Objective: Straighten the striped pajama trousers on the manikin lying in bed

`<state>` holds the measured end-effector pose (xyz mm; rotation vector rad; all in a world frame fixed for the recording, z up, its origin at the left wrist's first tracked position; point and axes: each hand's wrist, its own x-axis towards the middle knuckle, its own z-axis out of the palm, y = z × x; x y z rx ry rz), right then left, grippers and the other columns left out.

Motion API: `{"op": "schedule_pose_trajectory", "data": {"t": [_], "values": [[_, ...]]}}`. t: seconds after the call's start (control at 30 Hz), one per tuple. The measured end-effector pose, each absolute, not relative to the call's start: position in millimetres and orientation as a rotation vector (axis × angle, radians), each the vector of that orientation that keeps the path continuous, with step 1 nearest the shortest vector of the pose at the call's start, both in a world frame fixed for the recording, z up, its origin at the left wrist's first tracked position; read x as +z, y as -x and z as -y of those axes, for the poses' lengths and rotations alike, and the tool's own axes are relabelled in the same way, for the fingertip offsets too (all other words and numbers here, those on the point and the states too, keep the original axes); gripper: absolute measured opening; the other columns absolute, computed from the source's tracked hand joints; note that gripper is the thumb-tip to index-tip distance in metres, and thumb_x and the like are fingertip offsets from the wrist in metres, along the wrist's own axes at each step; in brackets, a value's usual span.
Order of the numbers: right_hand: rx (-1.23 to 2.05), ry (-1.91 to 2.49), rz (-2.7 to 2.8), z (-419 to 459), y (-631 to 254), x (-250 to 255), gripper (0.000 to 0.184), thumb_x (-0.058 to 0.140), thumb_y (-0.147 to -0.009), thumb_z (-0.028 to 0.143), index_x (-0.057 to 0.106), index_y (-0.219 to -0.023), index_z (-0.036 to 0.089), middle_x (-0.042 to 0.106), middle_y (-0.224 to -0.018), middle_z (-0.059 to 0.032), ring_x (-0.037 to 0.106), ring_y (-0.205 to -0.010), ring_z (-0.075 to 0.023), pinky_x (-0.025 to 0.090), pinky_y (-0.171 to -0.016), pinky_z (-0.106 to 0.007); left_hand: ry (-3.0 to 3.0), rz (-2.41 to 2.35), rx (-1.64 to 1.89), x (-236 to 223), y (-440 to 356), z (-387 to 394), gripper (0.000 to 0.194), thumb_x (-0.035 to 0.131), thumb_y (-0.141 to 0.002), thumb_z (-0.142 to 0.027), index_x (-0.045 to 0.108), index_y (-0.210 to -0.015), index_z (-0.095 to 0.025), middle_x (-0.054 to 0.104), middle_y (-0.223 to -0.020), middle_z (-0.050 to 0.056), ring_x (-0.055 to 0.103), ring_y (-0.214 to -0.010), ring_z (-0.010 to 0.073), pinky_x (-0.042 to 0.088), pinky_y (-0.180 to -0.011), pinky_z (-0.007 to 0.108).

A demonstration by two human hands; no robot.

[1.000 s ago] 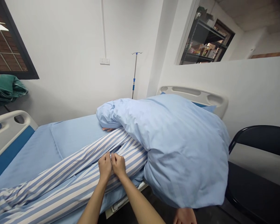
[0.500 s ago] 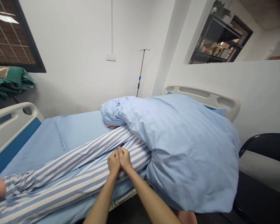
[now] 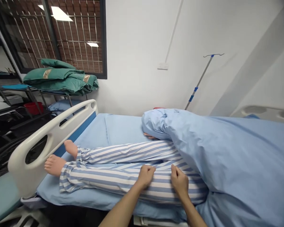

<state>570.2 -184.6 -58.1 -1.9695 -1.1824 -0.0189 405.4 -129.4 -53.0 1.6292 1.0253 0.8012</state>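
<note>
Left hand (image 3: pixel 146 176) and right hand (image 3: pixel 180 182), each grip clenched, hover or rest, contact unclear, at striped trousers (image 3: pixel 123 178) on a hospital bed (image 3: pixel 123 126).

Head view, indoor, wide-angle: bright, soft, even light; slight overall softness.
Glare: white lamp reflections in window (image 3: pixel 78 31), far left beyond the fingers (image 3: pixel 147 174). Shadows: faint, on wall (image 3: pixel 132 63) beside drip stand (image 3: pixel 204 72), far right beyond them; near-black on floor (image 3: pixel 85 216), below left. Distortion: leaning, stretched lines toward both sides. Upper right corner: darkened.
</note>
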Motion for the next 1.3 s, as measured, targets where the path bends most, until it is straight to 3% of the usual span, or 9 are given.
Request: {"op": "schedule_pose_trajectory", "data": {"t": [0.2,0.33,0.4,0.53,0.77,0.93,1.1,1.3], "values": [[-0.026,2.036,1.163,185,-569,-55,0.044,0.033,-0.081,0.051,0.051,-0.056,0.021,0.058,-0.057,-0.0082,0.043,-0.053,-0.0175,0.026,-0.053,-0.028,-1.658,-1.251,0.960,-37,-227,73,0.039,0.042,-0.073,-0.046,0.025,-0.047,-0.021,0.022,-0.049,-0.005,0.023,-0.052,0.0083,0.019,-0.052,0.024],[-0.039,2.062,1.178,182,-571,-60,0.042,0.034,-0.080,0.051,0.052,-0.056,0.022,0.059,-0.059,-0.0092,0.044,-0.054,-0.0188,0.026,-0.053,-0.029,-1.612,-1.583,1.178,-47,-120,61,0.033,0.040,-0.073,-0.038,0.028,-0.047,-0.021,0.026,-0.048,-0.005,0.029,-0.052,0.0096,0.021,-0.053,0.023],[-0.039,2.086,1.177,181,-570,-61,0.041,0.035,-0.080,0.051,0.054,-0.057,0.023,0.060,-0.060,-0.0099,0.044,-0.053,-0.0196,0.026,-0.053,-0.029,-1.646,-1.728,1.127,-60,-96,65,0.033,0.041,-0.073,-0.034,0.030,-0.045,-0.020,0.030,-0.047,-0.004,0.033,-0.053,0.0104,0.022,-0.053,0.023],[-0.042,2.155,1.189,181,-568,-60,0.041,0.035,-0.079,0.051,0.055,-0.056,0.024,0.061,-0.059,-0.0103,0.045,-0.052,-0.0203,0.026,-0.051,-0.029,-1.719,-2.034,0.929,-72,-94,78,0.033,0.043,-0.075,-0.032,0.036,-0.046,-0.018,0.038,-0.049,-0.003,0.037,-0.055,0.0109,0.020,-0.055,0.024],[0.011,2.230,1.148,158,-549,-39,0.043,0.036,-0.077,0.049,0.055,-0.051,0.021,0.060,-0.055,-0.0117,0.041,-0.046,-0.0177,0.027,-0.048,-0.029,-1.765,-2.065,0.847,-69,-99,80,0.032,0.041,-0.078,-0.031,0.044,-0.049,-0.018,0.046,-0.052,-0.001,0.038,-0.056,0.0119,0.016,-0.055,0.025],[0.131,1.808,1.411,113,-409,-29,0.055,0.026,-0.081,0.059,0.048,-0.049,0.020,0.054,-0.049,-0.0055,0.044,-0.050,-0.0159,0.031,-0.051,-0.027,-1.786,-2.078,0.870,-75,-97,80,0.030,0.044,-0.078,-0.030,0.048,-0.050,-0.018,0.049,-0.053,-0.001,0.041,-0.057,0.0121,0.016,-0.056,0.026],[0.300,1.498,1.697,87,-229,-45,0.052,0.026,-0.090,0.046,0.048,-0.052,0.019,0.053,-0.050,-0.0016,0.044,-0.049,-0.0126,0.025,-0.052,-0.025,-1.765,-2.010,0.855,-75,-93,78,0.031,0.043,-0.080,-0.029,0.051,-0.052,-0.018,0.056,-0.057,0.000,0.044,-0.059,0.0119,0.019,-0.057,0.025],[0.367,1.505,1.620,86,-173,-77,0.048,0.027,-0.092,0.042,0.055,-0.059,0.020,0.060,-0.055,-0.0045,0.049,-0.051,-0.0153,0.024,-0.051,-0.027,-1.791,-2.007,0.779,-76,-90,77,0.033,0.039,-0.085,-0.035,0.059,-0.063,-0.019,0.065,-0.069,0.004,0.053,-0.067,0.0146,0.024,-0.060,0.025]]}}
